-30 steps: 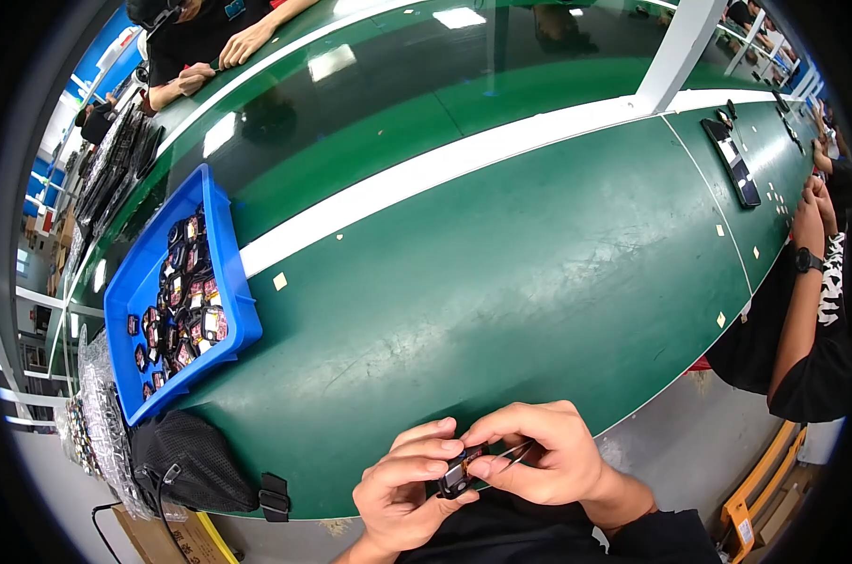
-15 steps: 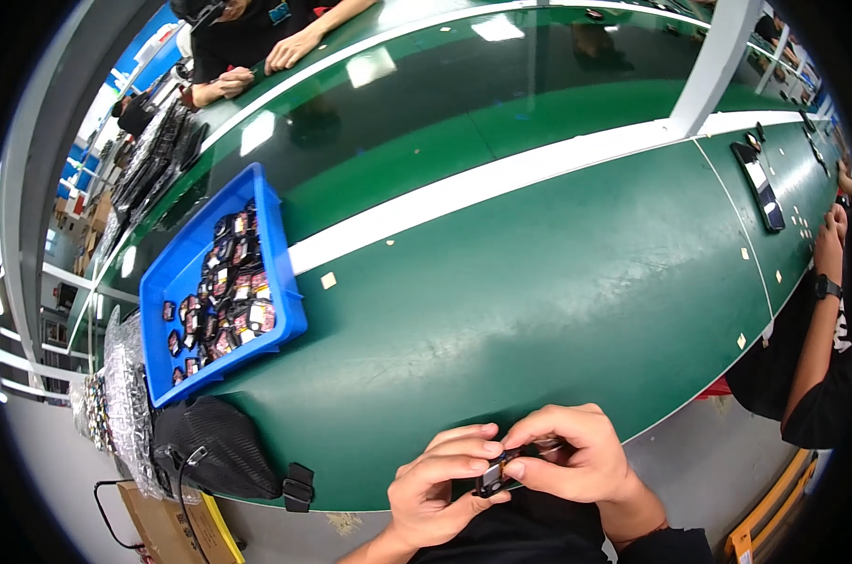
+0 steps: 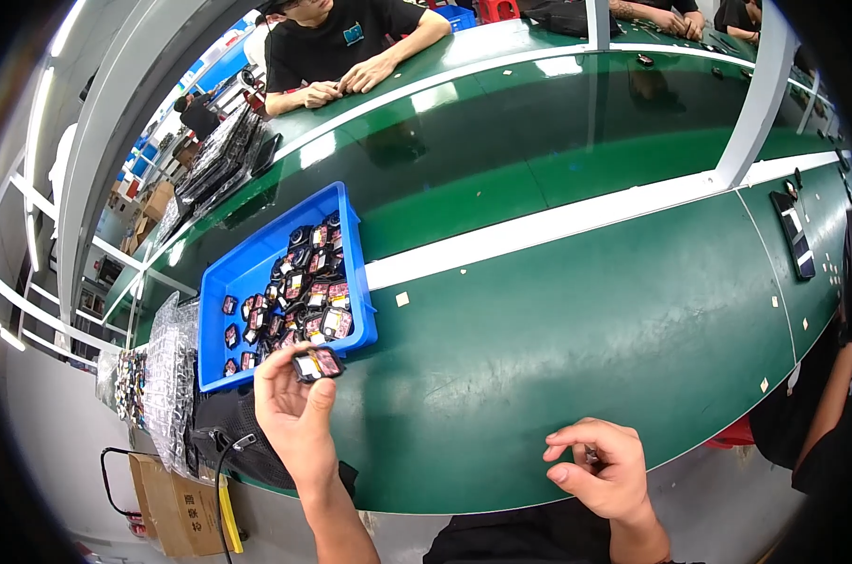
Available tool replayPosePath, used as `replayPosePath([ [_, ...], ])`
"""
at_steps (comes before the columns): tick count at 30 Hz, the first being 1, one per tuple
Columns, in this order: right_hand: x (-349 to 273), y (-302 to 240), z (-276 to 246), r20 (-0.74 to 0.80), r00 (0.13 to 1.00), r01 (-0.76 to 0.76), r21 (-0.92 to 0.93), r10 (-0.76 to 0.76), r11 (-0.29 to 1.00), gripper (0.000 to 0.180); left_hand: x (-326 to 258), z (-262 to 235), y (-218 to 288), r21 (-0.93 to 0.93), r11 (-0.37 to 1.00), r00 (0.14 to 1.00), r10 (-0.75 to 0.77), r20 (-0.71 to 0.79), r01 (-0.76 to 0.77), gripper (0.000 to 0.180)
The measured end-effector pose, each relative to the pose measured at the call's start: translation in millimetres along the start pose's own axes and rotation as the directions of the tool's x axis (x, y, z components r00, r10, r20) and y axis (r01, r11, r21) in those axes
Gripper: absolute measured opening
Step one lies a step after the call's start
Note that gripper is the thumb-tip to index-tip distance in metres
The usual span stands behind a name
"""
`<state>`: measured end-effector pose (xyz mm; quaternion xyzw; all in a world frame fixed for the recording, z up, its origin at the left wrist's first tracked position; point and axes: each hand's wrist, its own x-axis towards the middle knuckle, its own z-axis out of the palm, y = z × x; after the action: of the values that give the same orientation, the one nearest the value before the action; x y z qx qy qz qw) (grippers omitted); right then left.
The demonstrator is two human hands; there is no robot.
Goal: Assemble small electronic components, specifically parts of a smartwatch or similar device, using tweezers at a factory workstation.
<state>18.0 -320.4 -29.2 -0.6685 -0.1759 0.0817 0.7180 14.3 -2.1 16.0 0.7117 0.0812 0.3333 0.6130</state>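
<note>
- Over the blue tray's point(image 3: 243, 282) near edge, my left hand point(image 3: 294, 409) is raised, pinching a small dark part point(image 3: 316, 363).
- At the green counter's point(image 3: 576, 320) front edge — my right hand point(image 3: 605, 465) is curled; whether it grips anything, I cannot tell.

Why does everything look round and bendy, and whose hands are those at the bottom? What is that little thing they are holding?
The camera sits on a person's head and looks down, and its wide lens bends straight edges, so the green table looks curved. The two hands at the bottom belong to that person. The left hand holds a small black part in its fingers, right by the edge of a blue tray. That tray is full of many similar small dark parts. The right hand is curled near the table's front edge; something thin seems pinched in it, too small to tell. A white stripe runs along the table, and other people sit on the far side.
</note>
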Motion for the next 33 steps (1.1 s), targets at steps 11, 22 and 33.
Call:
replayPosePath([
  [11,-0.4,-3.2,6.3,-0.051,0.998,0.034,-0.046,-0.036,0.998,0.029,23.0,-8.3,-20.9,0.047,0.965,0.937,-0.24,-0.254,0.26,0.044],
  [22,-2.3,-5.4,4.3,-0.037,0.999,0.015,-0.126,-0.02,0.992,0.027,-5.1,21.8,-16.0,0.154,0.982,0.976,-0.078,-0.204,0.111,0.042],
  [33,1.2,-6.7,10.4,0.043,0.999,0.021,-0.228,-0.012,0.973,0.026,-132.1,75.3,3.2,0.094,0.976,0.828,-0.219,0.516,0.199,0.037],
])
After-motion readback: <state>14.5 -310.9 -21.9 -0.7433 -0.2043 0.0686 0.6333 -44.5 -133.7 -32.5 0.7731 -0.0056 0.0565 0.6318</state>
